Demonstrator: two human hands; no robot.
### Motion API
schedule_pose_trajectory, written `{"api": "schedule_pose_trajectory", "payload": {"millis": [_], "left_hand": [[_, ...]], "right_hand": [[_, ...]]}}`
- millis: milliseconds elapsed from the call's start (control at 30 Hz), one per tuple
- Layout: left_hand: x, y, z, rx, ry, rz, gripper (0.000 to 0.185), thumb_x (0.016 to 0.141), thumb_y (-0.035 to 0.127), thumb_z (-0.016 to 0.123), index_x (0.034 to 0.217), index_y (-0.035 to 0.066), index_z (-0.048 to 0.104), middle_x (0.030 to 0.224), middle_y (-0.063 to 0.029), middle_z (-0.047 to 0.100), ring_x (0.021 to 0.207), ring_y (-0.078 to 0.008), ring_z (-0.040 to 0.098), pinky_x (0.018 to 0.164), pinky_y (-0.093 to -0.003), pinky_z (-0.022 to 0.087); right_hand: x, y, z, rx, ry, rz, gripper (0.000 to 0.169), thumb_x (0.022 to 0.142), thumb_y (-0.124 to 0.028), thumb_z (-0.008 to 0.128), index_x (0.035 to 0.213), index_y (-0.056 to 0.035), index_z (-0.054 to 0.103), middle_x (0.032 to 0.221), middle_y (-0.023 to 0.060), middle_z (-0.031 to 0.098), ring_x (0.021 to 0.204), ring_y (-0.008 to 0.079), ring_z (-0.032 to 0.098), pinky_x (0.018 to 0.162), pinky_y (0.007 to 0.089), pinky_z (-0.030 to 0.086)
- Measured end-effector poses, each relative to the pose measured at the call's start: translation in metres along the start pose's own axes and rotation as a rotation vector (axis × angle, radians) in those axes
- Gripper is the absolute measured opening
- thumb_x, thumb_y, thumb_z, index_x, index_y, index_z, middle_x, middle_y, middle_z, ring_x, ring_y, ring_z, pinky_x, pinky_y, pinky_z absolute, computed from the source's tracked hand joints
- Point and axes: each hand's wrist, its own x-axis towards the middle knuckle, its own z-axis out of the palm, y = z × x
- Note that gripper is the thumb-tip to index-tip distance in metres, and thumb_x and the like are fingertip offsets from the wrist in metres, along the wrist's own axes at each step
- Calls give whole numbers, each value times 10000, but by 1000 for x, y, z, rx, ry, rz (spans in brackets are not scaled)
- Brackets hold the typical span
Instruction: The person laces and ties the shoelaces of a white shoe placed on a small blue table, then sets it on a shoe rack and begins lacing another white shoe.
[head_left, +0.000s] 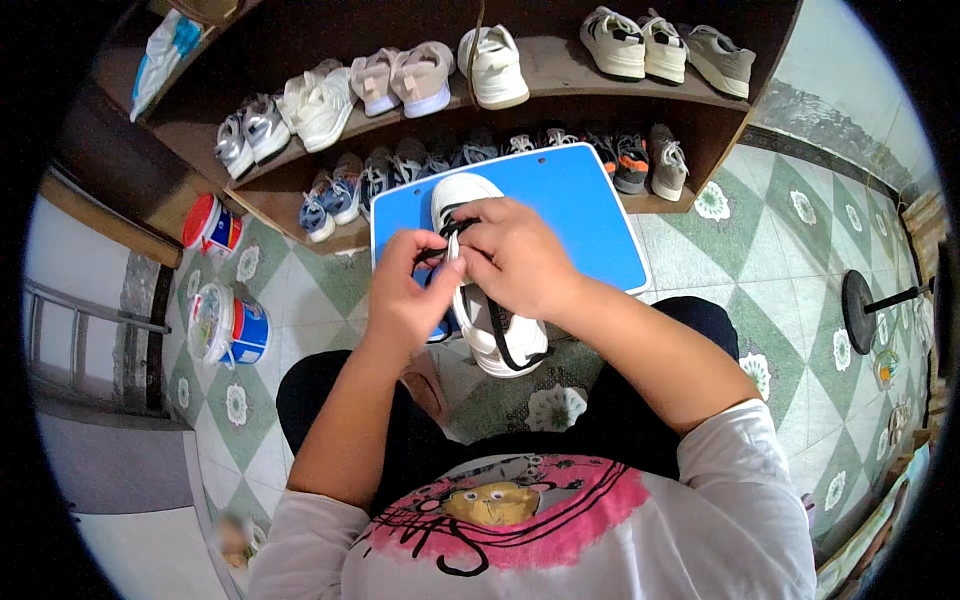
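Observation:
A white sneaker (466, 189) lies on a small blue tabletop (577, 202) with a white rim, its toe pointing away from me and its heel overhanging the near edge. My left hand (412, 289) pinches the sneaker's eyelet flap between thumb and fingers. Over the upper, my right hand (517, 255) has its fingertips closed on a black shoelace (466, 223) at the eyelets. One length of black lace (501, 337) trails back across the shoe's opening to the heel. My fingers partly hide the eyelets and tongue.
Beyond the tabletop stands a wooden shoe rack (555, 71) with several shoes on two shelves. Two buckets, a red-lidded one (214, 223) and a blue one (247, 330), stand left on the tiled floor. A round black stand base (856, 311) is at right. My knees flank the tabletop.

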Motion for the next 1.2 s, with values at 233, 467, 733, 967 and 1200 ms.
{"api": "schedule_pose_trajectory", "payload": {"millis": [233, 467, 733, 967, 1200], "left_hand": [[-7, 21, 12, 457, 119, 151, 312, 644, 114, 645, 909, 46, 495, 887, -128, 525, 829, -319, 532, 701, -378, 445], [-12, 17, 13, 582, 238, 343, 286, 637, 138, 666, 891, 52, 568, 926, -93, 570, 874, -294, 539, 760, -399, 436], [-18, 21, 13, 653, 310, 309, 267, 637, 175, 684, 888, 90, 647, 878, -49, 568, 838, -255, 550, 727, -359, 452], [-22, 37, 17, 558, 115, -43, 277, 729, 211, 636, 978, 93, 657, 757, -47, 560, 647, -213, 557, 602, -321, 455], [-21, 34, 17, 592, 71, -84, 318, 761, 234, 598, 1058, 125, 628, 790, -57, 579, 714, -225, 579, 631, -335, 455]], "right_hand": [[4, -14, -26, -259, 18, -201, 78, 694, -131, 606, 697, -61, 640, 971, 83, 587, 945, 279, 527, 793, 398, 394], [2, 2, -13, 189, 204, -47, 102, 801, -100, 558, 778, -34, 632, 894, 95, 638, 787, 261, 596, 736, 374, 467], [10, -13, -13, 1311, 125, 655, 145, 918, -167, 449, 838, -67, 518, 989, 88, 635, 810, 121, 535, 804, 269, 416], [26, 2, -81, 1245, 49, 310, 186, 917, -211, 433, 814, -59, 469, 678, 14, 480, 594, 121, 460, 570, 291, 422], [13, -14, -53, -466, -226, 134, 176, 814, -230, 557, 833, -57, 581, 690, 156, 614, 650, 337, 602, 584, 452, 467]]}}
